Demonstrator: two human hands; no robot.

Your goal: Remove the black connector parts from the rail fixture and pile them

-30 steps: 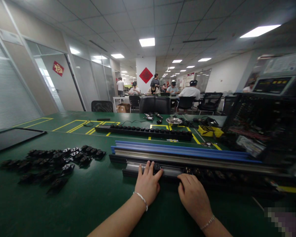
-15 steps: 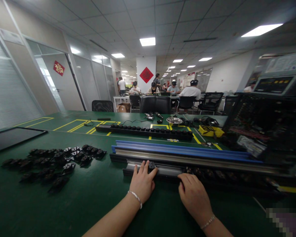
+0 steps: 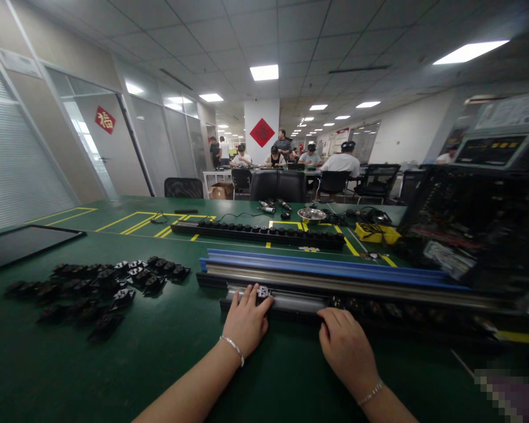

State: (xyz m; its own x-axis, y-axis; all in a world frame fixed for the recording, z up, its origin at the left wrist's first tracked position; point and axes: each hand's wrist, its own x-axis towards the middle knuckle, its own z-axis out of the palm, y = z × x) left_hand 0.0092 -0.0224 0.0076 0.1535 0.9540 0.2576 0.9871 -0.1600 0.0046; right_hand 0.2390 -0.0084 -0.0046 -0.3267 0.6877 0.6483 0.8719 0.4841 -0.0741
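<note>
A black metal track rail (image 3: 300, 301) with a grey channel lies along the table in front of me. In its channel near the left end sits a small black socket-like module (image 3: 263, 291), its top catching the light. My left hand (image 3: 247, 317) has this module between its fingers and thumb, fingertips resting on the rail. Farther right, my right hand (image 3: 346, 341) is curled over the rail's front edge with bent fingers. Just beyond that hand, several more round-topped modules (image 3: 355, 306) sit in the channel, partly in shadow.
Loose black modules (image 3: 83, 291) lie grouped at left near a dark flat panel (image 3: 30, 247). Behind the rail are a blue rail (image 3: 317, 263) and another filled rail (image 3: 264, 235). A metal bowl (image 3: 311, 215), yellow tray (image 3: 377, 234) and open computer case (image 3: 462, 217) stand beyond.
My left hand has slid a little to the left along the rail, and the module has shifted left with it. My right hand stays where it was.
</note>
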